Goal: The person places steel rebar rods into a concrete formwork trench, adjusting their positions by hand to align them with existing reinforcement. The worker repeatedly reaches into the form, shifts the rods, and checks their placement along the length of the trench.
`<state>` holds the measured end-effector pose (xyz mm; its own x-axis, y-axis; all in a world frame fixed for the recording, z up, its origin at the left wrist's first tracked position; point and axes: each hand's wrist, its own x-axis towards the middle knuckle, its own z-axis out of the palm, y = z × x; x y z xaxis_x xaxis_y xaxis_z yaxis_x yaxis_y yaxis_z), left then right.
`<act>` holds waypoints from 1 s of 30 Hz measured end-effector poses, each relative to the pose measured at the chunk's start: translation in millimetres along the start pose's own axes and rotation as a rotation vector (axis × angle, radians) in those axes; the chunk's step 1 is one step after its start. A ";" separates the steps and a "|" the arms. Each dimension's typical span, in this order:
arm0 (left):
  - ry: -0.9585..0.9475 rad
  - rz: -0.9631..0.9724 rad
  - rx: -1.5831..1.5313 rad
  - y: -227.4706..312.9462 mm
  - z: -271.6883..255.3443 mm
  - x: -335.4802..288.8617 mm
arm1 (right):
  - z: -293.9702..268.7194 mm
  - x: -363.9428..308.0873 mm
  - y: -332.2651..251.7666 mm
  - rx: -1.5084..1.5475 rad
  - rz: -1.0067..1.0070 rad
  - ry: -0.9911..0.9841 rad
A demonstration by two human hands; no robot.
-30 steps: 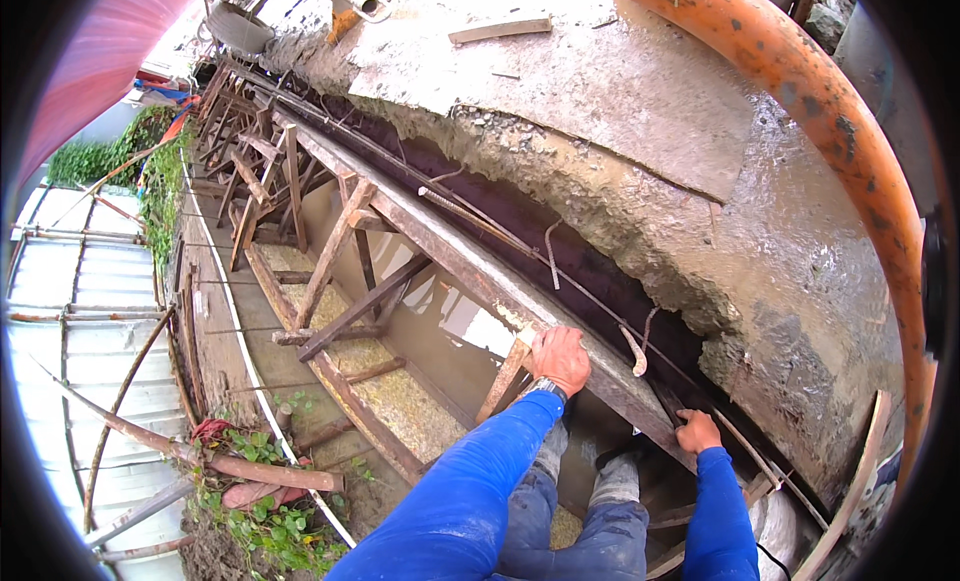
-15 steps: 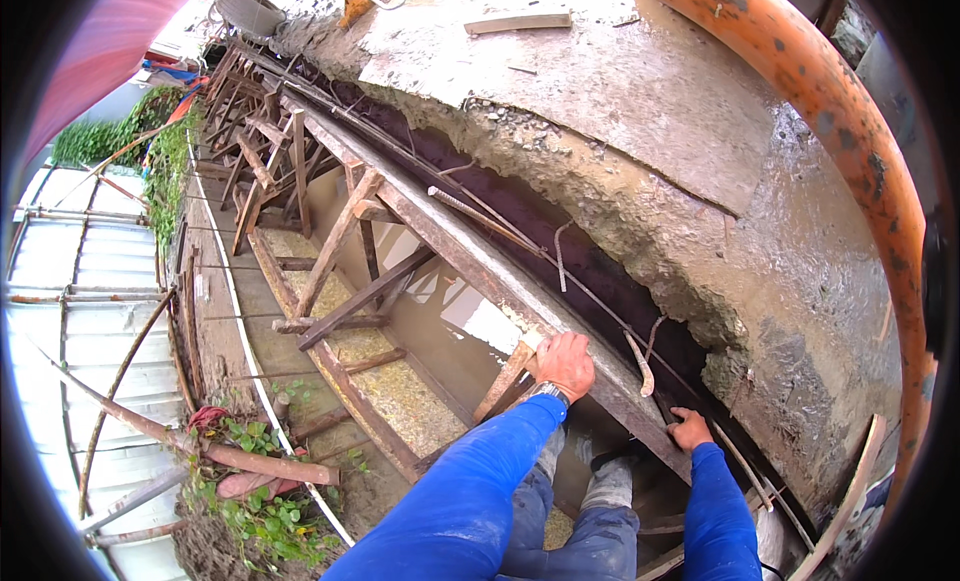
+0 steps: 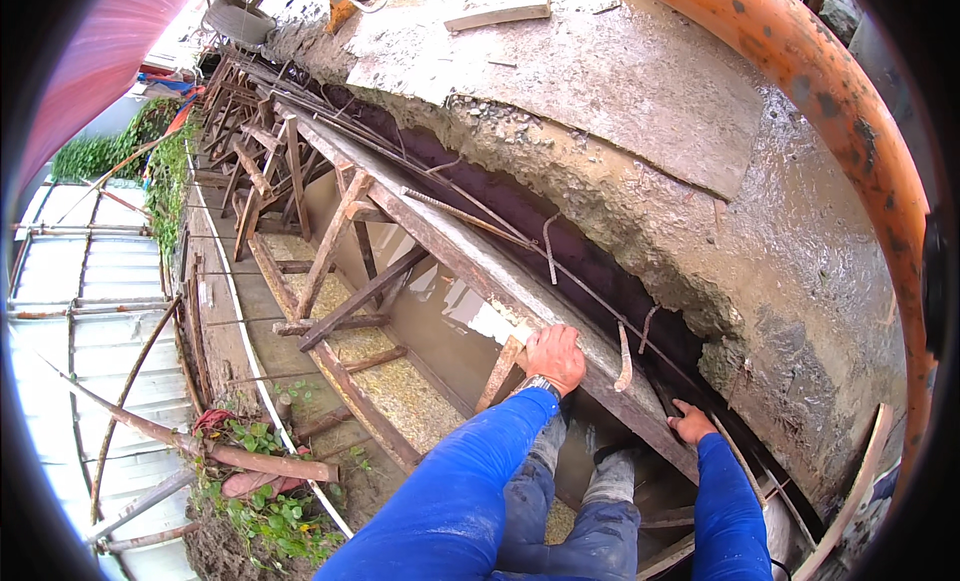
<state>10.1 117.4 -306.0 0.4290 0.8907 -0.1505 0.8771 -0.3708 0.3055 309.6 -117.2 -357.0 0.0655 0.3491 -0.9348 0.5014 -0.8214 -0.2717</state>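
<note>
A long, muddy wooden formwork beam slants from the far left down to the near right. My left hand is closed over its upper edge, beside a short wooden brace. Nearer me and to the right, my right hand grips the beam's far side by the dark gap, its index finger pointing forward along the wood and its other fingers partly hidden. Between the hands and just beyond the beam, a bent rusty bar end sticks up. Thinner reinforcing bars run alongside the beam.
Below my arms, my legs stand in a trench of muddy water. Crossed timber props fill the left side. Broken concrete edges the gap at right, with a thick orange pipe arching above. White corrugated sheeting stands far left.
The view has shifted slightly, so the beam, bars and concrete sit a little farther left in the picture. Both hands stay on the beam.
</note>
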 end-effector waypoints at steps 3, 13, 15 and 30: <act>0.020 0.005 -0.007 -1.0 3.6 -1.0 | 3.1 7.2 8.5 -0.026 -0.004 -0.006; 0.079 0.011 0.083 7.8 6.6 9.4 | 13.8 39.0 32.8 -0.013 -0.073 0.066; 0.083 -0.035 0.035 -5.7 18.2 -1.1 | 21.1 43.2 33.2 -0.034 -0.129 0.111; 0.123 0.064 0.024 -3.0 9.9 -0.9 | 14.2 -1.0 39.8 -0.082 0.025 0.077</act>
<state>9.3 115.1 -316.1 0.4560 0.8898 -0.0150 0.8541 -0.4329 0.2883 317.3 -156.6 -370.2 0.1436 0.3655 -0.9197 0.5671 -0.7920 -0.2262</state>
